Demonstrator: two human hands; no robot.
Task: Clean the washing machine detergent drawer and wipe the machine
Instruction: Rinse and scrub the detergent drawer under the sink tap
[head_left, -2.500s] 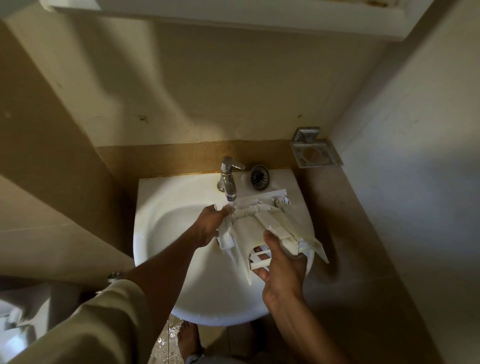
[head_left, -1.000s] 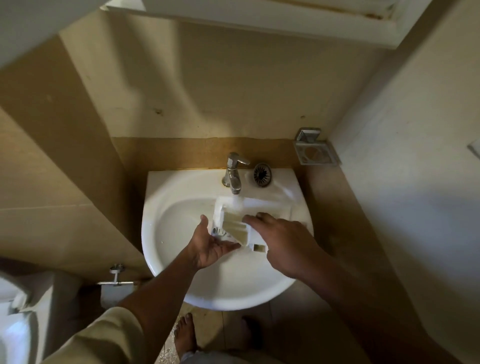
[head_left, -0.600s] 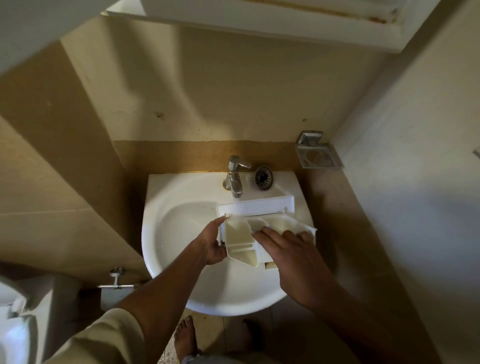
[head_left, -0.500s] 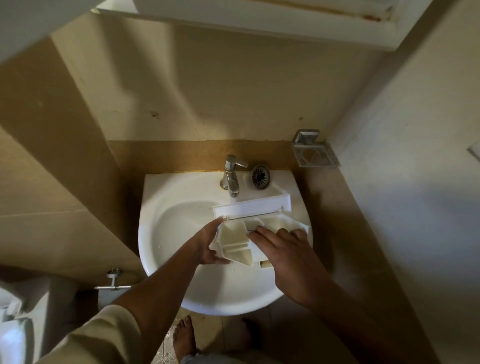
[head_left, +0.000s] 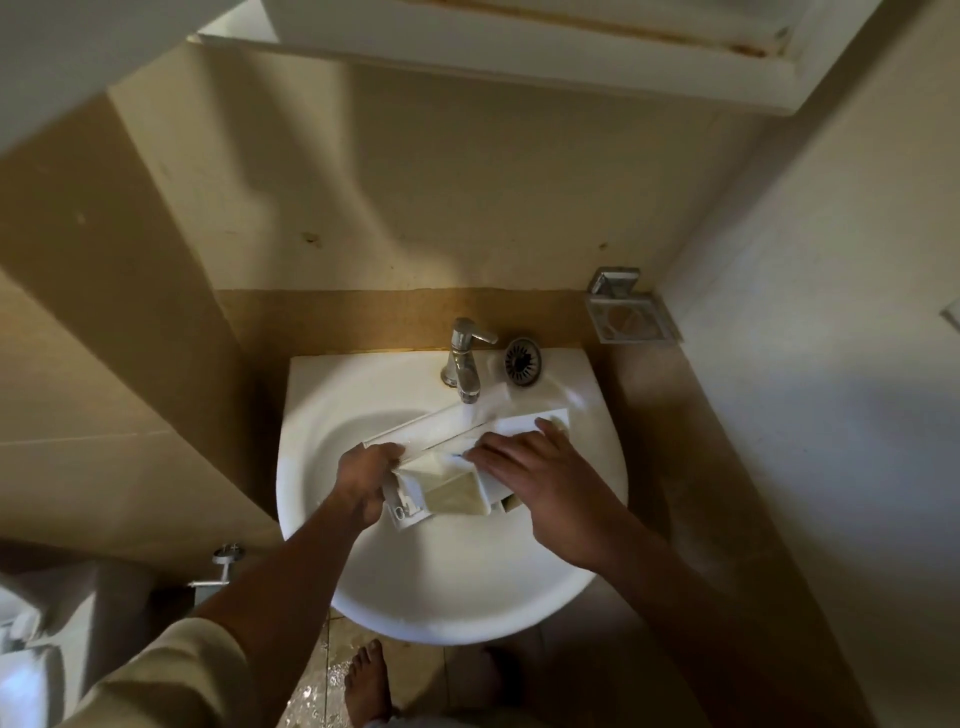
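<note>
The detergent drawer (head_left: 452, 488) is held over the bowl of the white sink (head_left: 467, 608), just below the spout of the chrome tap (head_left: 464, 358). A stream of water lands on its long far panel. The drawer sits slanted, its left end nearer and lower and its right end farther up towards the back of the sink.

The left hand (head_left: 363, 478) has its grip clamped round the drawer's left end, fingers curled over the edge. The right hand (head_left: 540, 473) lies on top of the drawer's right half, its grip apart, with the fingers fairly straight and pressed flat on the plastic. I cannot tell what its thumb is doing.

On the sink's back ledge, just right of the tap, lies a round metal strainer (head_left: 522, 361). A metal soap holder (head_left: 628, 312) is fixed to the wall farther right. Below the sink's near rim a bare foot (head_left: 366, 680) stands on wet, glinting floor (head_left: 311, 691).
</note>
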